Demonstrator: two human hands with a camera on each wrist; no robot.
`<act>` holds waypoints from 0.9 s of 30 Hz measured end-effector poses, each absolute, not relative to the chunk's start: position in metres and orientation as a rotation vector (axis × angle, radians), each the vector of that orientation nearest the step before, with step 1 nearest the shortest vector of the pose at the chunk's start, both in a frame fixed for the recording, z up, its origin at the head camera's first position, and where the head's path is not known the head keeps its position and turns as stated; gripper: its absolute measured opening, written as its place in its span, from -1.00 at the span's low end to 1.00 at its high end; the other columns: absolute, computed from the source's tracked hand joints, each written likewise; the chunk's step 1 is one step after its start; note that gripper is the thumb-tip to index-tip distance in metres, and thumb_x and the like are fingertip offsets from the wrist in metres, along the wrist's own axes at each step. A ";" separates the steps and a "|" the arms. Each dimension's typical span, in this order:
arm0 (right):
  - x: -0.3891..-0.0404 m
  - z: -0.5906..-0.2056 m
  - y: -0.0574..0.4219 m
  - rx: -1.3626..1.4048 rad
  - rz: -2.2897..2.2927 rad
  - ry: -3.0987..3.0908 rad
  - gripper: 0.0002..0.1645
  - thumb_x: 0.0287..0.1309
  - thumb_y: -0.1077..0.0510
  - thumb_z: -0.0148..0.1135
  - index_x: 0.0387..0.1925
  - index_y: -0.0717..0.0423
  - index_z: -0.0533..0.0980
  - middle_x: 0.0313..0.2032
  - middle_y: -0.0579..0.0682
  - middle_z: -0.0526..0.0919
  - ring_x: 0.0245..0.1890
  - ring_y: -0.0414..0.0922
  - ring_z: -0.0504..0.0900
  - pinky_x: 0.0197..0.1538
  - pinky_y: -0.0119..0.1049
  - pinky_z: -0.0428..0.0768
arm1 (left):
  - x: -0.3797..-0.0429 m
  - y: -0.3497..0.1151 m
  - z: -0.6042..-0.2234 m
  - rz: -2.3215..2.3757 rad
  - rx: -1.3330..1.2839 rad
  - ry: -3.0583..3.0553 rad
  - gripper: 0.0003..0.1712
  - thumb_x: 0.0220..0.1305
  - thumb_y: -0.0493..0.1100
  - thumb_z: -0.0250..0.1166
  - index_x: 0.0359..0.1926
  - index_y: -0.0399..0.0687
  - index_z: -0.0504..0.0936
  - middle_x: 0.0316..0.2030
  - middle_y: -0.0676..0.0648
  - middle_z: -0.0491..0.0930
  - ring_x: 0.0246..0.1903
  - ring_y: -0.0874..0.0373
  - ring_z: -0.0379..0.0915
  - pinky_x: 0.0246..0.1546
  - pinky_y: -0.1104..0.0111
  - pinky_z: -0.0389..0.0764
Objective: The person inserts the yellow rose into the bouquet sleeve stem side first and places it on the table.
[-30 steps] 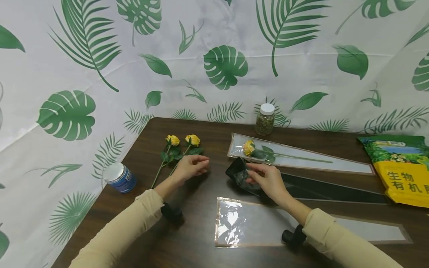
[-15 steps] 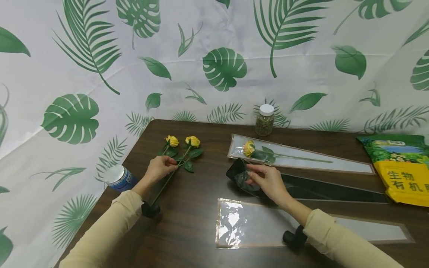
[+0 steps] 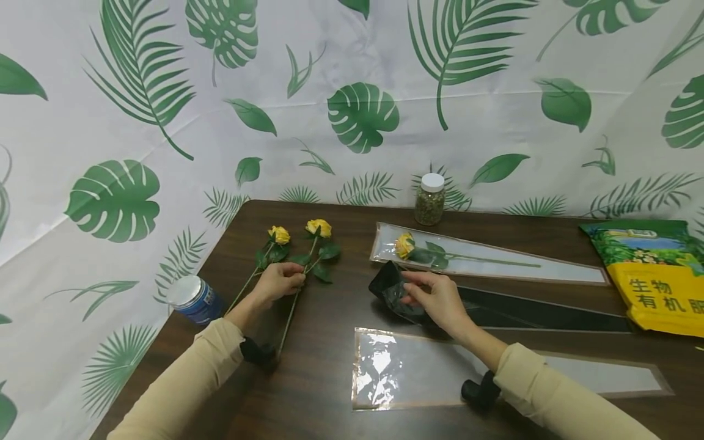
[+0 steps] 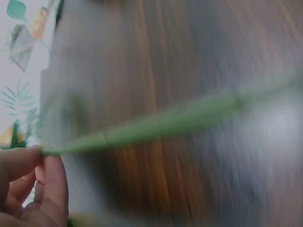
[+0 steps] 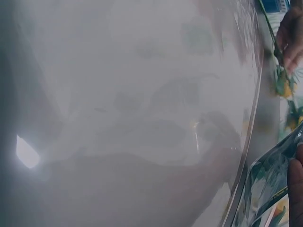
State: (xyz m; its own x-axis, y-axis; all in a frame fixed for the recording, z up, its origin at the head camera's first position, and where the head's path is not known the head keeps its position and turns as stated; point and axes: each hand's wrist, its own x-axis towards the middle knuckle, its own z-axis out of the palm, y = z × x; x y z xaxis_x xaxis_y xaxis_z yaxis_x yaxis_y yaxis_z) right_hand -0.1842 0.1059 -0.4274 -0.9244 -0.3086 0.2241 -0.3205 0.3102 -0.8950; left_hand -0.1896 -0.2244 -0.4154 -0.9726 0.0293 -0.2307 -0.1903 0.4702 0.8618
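Observation:
My left hand (image 3: pixel 279 282) pinches the stem of a yellow rose (image 3: pixel 319 228) between thumb and fingers. In the left wrist view the green stem (image 4: pixel 165 124) runs blurred from the fingertips across the view. A second yellow rose (image 3: pixel 279 234) lies just left of it, its stem partly behind the hand. My right hand (image 3: pixel 440 299) pinches the mouth of a long black tapered flower sleeve (image 3: pixel 528 310), which stands raised and open at its wide left end. In the right wrist view the sleeve's clear film (image 5: pixel 265 189) shows beside a fingertip.
A white flower sleeve (image 3: pixel 495 256) with a yellow rose (image 3: pixel 404 245) on it lies behind the black one. Another white sleeve (image 3: pixel 423 370) lies in front. A blue tin (image 3: pixel 195 299), a lidded jar (image 3: pixel 430 200) and a yellow-green bag (image 3: pixel 654 287) stand around the dark table (image 3: pixel 324 379).
My left hand moved left to the roses, took one by its stem, and has shifted it slightly right, away from the other. The right hand stays on the black sleeve's mouth.

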 end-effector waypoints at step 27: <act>-0.182 -0.425 0.099 0.557 1.729 -2.532 -0.67 0.15 0.40 0.18 -0.01 0.36 0.54 -0.34 0.22 0.67 -0.49 -0.08 0.71 -0.38 -0.37 0.64 | -0.204 -0.123 -0.365 2.929 -0.456 1.909 -0.91 0.26 -0.37 0.20 -0.20 -0.24 0.51 -0.39 0.04 0.46 -0.36 0.32 0.53 -0.39 0.54 0.59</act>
